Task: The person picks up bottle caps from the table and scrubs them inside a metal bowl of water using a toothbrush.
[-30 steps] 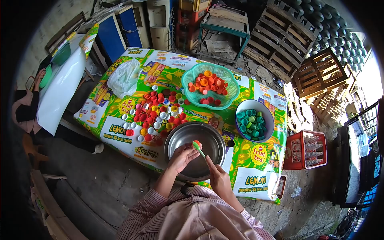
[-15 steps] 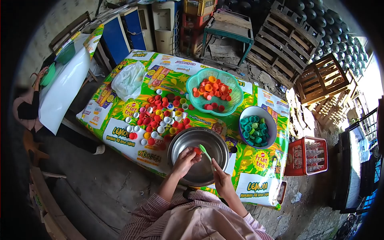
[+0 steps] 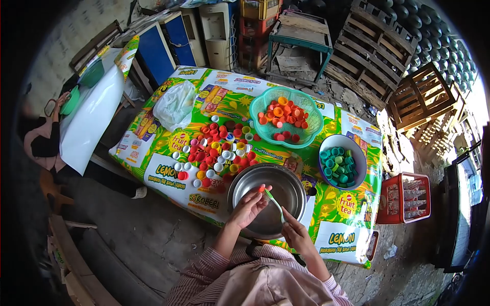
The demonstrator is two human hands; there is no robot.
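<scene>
My left hand (image 3: 249, 206) pinches a small red cap (image 3: 262, 188) over the steel bowl (image 3: 240, 184). In my right hand (image 3: 296, 230) is a thin green-handled tool (image 3: 275, 202), its light green head close to the red cap. Loose red, white and yellow caps (image 3: 219, 153) lie scattered on the patterned table cover left of the bowl. Behind it stands a turquoise basket (image 3: 260, 134) with red and orange caps (image 3: 284, 113). A white bowl (image 3: 359, 144) to the right holds green and teal caps (image 3: 339, 166).
A crumpled plastic bag (image 3: 175, 105) rests on the table's back left. Another person (image 3: 43, 143) is at the far left, a hand at a green bowl (image 3: 70, 100). A red crate (image 3: 403, 198) of bottles stands on the floor at right. Wooden pallets (image 3: 370, 51) lean behind.
The view has shifted, so the table and bowls appear farther right. Both hands remain over or beside the steel bowl; the red cap and the tool's head have changed angle slightly.
</scene>
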